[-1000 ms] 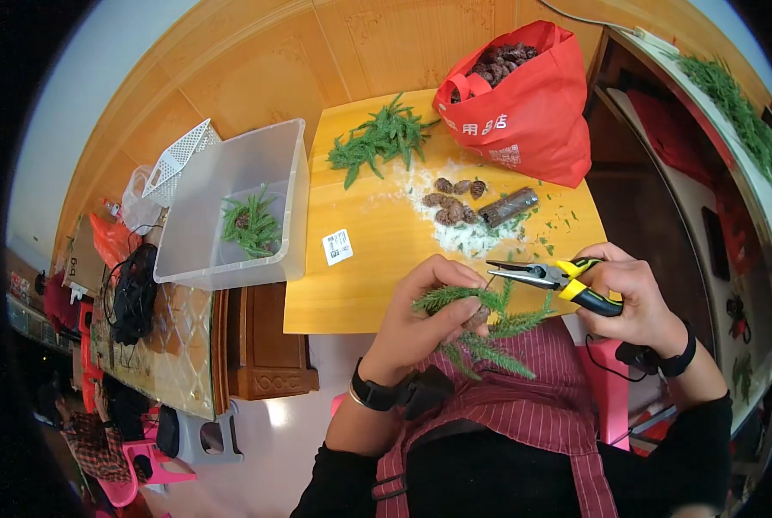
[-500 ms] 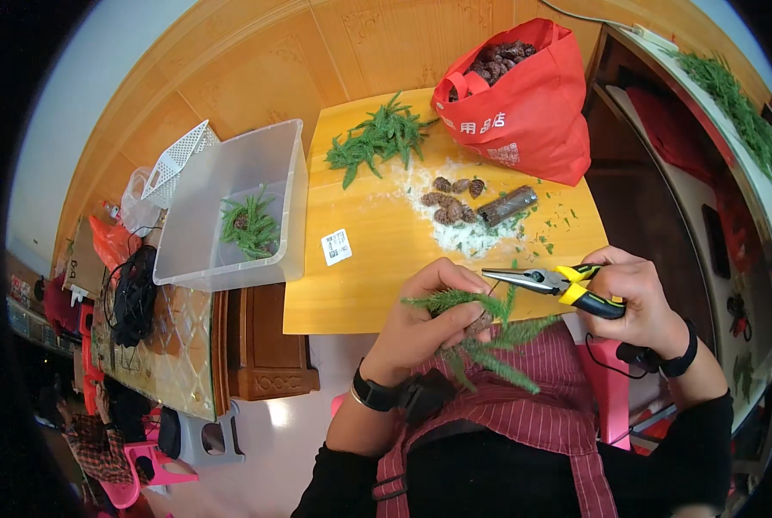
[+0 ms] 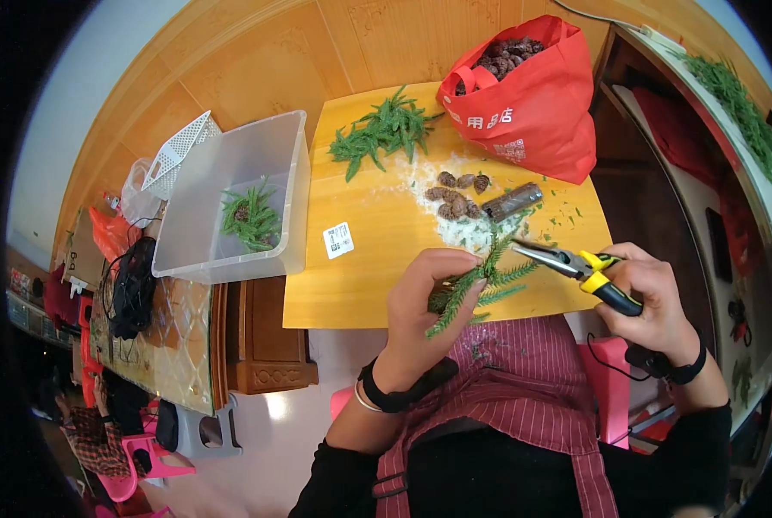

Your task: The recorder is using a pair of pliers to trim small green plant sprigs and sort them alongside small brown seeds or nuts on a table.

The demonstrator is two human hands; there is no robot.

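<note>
Leftward, bare tabletop (image 3: 344, 289) separates left hand (image 3: 416, 302) and sprig (image 3: 499, 251) from bin's edge (image 3: 298, 216)

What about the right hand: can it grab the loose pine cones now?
Probably not directly: the right hand is full with the needle-nose pliers, though the loose pine cones look close.

Note white characters (image 3: 489, 118) above a square code (image 3: 508, 150) on red bag (image 3: 548, 121); black print (image 3: 342, 232), apparently a code, on white label (image 3: 338, 241).
</note>
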